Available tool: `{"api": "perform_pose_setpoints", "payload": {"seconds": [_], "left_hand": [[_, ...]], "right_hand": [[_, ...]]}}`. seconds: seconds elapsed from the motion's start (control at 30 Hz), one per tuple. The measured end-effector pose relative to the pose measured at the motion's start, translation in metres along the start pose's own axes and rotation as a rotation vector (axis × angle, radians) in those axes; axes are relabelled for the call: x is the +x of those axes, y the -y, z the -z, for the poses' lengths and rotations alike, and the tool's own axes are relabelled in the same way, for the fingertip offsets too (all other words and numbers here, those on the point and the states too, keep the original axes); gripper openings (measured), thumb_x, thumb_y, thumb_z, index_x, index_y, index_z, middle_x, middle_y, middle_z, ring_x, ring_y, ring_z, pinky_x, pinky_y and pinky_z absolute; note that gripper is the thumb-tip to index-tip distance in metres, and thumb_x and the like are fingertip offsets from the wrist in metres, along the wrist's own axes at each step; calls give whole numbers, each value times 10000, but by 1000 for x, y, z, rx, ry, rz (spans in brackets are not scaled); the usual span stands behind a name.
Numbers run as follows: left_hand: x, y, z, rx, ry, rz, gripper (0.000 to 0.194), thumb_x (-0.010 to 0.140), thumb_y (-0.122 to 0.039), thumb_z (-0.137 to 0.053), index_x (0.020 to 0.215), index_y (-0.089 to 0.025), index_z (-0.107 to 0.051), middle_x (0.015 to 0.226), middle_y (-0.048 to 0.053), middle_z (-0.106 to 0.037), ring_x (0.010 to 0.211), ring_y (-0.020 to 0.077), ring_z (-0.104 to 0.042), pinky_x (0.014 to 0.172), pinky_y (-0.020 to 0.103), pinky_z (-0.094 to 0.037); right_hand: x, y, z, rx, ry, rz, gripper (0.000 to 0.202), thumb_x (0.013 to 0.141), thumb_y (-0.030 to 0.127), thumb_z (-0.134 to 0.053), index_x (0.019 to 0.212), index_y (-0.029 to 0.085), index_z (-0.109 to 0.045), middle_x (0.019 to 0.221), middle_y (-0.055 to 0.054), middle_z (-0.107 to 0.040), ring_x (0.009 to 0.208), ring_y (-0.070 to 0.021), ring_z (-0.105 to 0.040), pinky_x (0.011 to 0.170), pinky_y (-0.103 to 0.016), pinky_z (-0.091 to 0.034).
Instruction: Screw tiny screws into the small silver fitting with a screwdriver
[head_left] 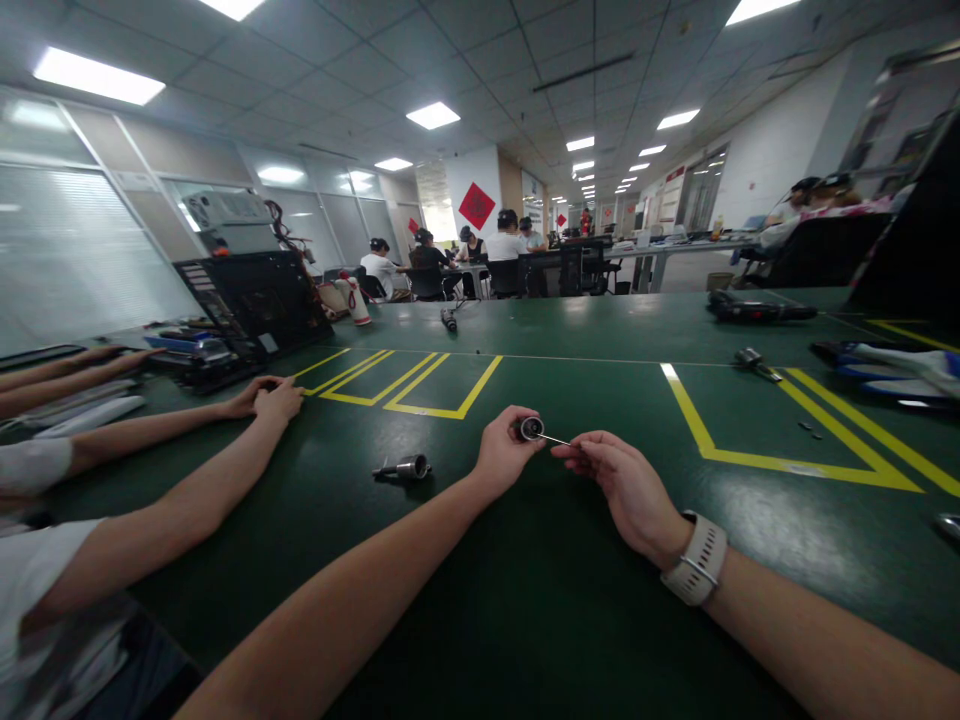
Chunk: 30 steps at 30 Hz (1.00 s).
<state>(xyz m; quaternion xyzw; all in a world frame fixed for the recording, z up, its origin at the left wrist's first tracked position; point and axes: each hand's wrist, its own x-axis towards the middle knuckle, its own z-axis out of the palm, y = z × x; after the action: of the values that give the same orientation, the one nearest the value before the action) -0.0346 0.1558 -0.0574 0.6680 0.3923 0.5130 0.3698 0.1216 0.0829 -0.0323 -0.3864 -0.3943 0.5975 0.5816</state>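
Observation:
My left hand (504,450) is closed around a short, round metal part (532,428), whose open, hollow end faces me. In my right hand (611,475), a thin metal rod (555,439) is pinched between thumb and fingers. The rod's far tip meets the open end of the metal part; how deep it reaches inside, I cannot tell. A pale watch (698,560) is on my right wrist. Left of my hands, a cylindrical metal piece with a narrow shaft (403,468) lies on its side on the green tabletop (525,620).
A co-worker's hands (277,397) rest on the table at left. Yellow tape (795,459) marks the surface. Further back lie a small metal part (448,319), another metal part (757,364) and a black tool (761,308). A black equipment case (255,305) stands at left.

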Motion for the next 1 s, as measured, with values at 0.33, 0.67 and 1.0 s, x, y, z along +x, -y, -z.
{"api": "perform_pose_setpoints", "payload": {"seconds": [0.33,0.67,1.0], "left_hand": [[1,5,2,55,-30,7,368,599,-53,-650,947,-157,-588,872,11,-606,810,155,-600,761,305,-492],[4,19,7,149,-165,19,373,614,-22,-628,959,-160,-603,871,23,-624,845,169,-605,804,330,-480],[3,10,3,203,11,-23,376,610,-10,-630,954,-156,-591,915,32,-626,853,171,-609,797,329,-497]], "right_hand": [[1,-3,5,-3,10,13,112,742,283,-585,769,178,-614,822,-55,-700,772,-181,-590,779,-351,-419],[4,-8,4,-118,-23,26,109,744,276,-575,762,176,-615,792,-52,-680,781,-188,-591,772,-355,-426],[3,-10,0,-264,-64,67,96,728,261,-568,721,180,-618,758,-50,-671,759,-202,-595,724,-353,-428]]}}
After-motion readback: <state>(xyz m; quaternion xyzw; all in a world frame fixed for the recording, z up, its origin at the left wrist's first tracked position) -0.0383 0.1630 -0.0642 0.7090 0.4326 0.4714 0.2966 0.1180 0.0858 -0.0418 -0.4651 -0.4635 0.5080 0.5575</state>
